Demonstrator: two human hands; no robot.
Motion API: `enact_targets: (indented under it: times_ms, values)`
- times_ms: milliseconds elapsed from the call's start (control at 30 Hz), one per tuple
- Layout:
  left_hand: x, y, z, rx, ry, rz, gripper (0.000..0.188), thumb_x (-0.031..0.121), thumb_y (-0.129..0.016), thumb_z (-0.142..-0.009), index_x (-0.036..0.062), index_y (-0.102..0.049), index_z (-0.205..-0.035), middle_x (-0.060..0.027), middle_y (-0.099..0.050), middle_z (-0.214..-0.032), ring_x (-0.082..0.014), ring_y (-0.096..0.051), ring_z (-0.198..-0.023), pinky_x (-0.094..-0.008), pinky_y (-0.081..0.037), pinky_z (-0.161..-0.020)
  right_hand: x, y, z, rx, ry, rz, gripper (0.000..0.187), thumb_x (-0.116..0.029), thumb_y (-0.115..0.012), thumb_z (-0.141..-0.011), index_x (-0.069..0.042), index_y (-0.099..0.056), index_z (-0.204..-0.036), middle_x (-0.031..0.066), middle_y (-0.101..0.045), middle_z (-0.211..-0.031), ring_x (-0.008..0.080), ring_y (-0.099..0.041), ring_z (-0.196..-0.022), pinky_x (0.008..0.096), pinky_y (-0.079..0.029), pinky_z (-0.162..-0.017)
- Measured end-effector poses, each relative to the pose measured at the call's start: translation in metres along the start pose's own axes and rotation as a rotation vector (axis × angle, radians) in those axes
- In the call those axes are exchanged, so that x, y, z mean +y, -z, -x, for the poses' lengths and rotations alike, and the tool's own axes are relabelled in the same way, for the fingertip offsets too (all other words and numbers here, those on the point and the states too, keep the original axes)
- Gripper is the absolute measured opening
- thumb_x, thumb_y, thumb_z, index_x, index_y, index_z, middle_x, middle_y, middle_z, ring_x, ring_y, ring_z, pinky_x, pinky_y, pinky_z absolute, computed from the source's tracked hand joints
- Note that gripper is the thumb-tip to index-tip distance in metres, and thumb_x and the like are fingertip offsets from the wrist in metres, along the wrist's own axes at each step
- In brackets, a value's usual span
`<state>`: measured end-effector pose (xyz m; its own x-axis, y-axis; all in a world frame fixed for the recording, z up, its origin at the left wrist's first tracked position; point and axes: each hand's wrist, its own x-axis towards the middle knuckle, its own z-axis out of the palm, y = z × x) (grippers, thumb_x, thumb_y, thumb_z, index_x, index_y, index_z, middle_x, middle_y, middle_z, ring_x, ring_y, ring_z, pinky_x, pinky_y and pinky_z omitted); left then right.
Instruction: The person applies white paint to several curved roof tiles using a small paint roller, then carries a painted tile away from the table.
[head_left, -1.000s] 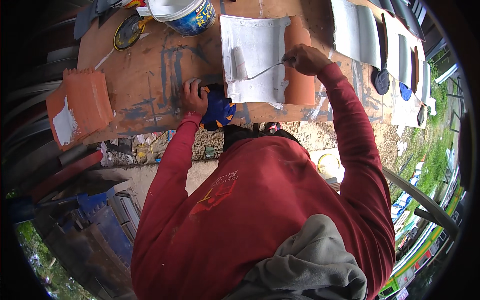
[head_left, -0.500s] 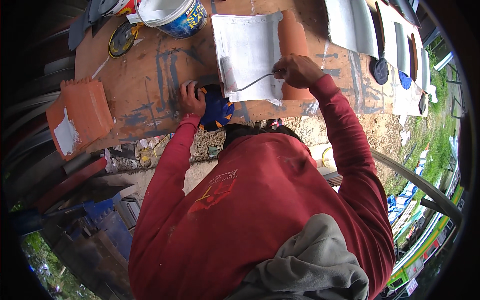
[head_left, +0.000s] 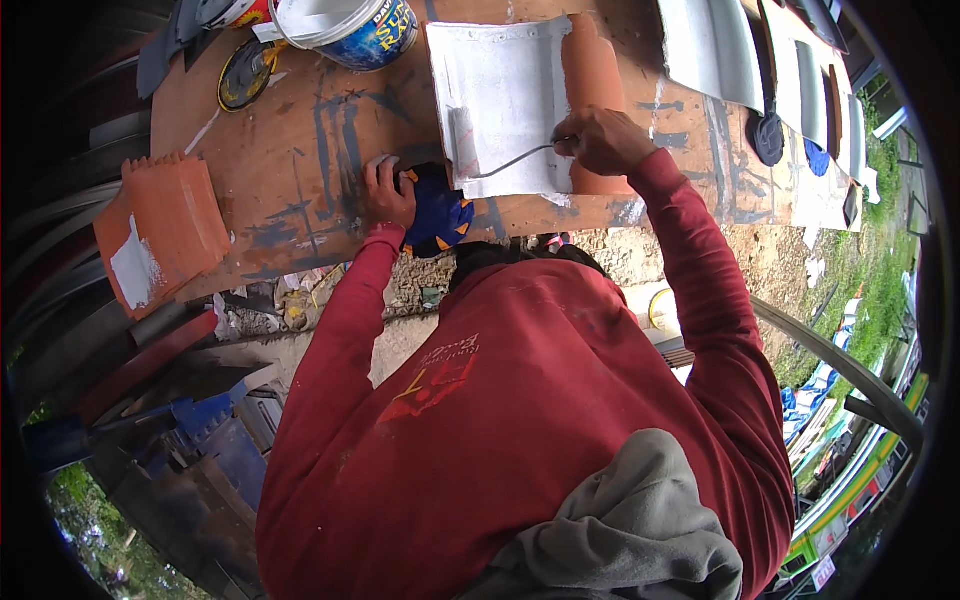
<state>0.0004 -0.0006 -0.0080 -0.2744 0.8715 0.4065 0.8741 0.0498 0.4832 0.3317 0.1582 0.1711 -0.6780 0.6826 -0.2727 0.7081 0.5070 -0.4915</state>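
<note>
Paint roller (head_left: 463,137) on tile (head_left: 520,95), left of right grip (head_left: 606,140), clamped on its handle (head_left: 551,147)

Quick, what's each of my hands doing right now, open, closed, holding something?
Left hand: on the table, by the blue thing; can't tell if it grips anything.
Right hand: closed, holding the roller.

I see the left hand (head_left: 390,195) at eleven o'clock, back upward, fingers slightly bent toward twelve; its palm is hard to make out from here. The right hand (head_left: 605,140), at one o'clock, is curled closed. The left arm (head_left: 340,330) and right arm (head_left: 705,250) stretch forward, the right forearm slanting toward eleven.
</note>
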Motion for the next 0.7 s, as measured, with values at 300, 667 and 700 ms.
enact_targets:
  times_ms: [300, 667, 700]
  values:
    - [0.003, 0.001, -0.001, -0.009, 0.004, -0.023, 0.03, 0.014, -0.061, -0.086, 0.0068, -0.063, -0.115, -0.0143, -0.058, -0.119, -0.0381, -0.057, -0.111, -0.0462, -0.046, -0.096, 0.004, -0.002, -0.007, 0.003, -0.055, 0.034, 0.018, -0.023, -0.066, -0.088, -0.014, -0.078, -0.099, 0.0112, -0.074, -0.094, 0.0321, -0.07, -0.09, 0.043, -0.054, -0.083]
    - [0.006, 0.004, -0.002, 0.004, -0.014, 0.005, 0.029, 0.01, -0.061, -0.085, 0.005, -0.062, -0.114, -0.0144, -0.056, -0.118, -0.0385, -0.056, -0.108, -0.0468, -0.047, -0.093, 0.005, 0.0, 0.0, -0.007, -0.09, -0.024, 0.02, -0.022, -0.071, -0.088, -0.008, -0.077, -0.101, 0.0125, -0.075, -0.095, 0.0298, -0.071, -0.086, 0.0388, -0.055, -0.079]
    - [0.006, 0.004, -0.002, 0.005, -0.014, 0.006, 0.029, 0.01, -0.061, -0.085, 0.005, -0.062, -0.114, -0.0144, -0.056, -0.118, -0.0385, -0.056, -0.108, -0.0468, -0.047, -0.093, 0.01, -0.003, -0.001, 0.005, -0.074, -0.048, 0.02, -0.022, -0.071, -0.088, -0.008, -0.077, -0.102, 0.0128, -0.075, -0.095, 0.0297, -0.071, -0.086, 0.0386, -0.055, -0.079]
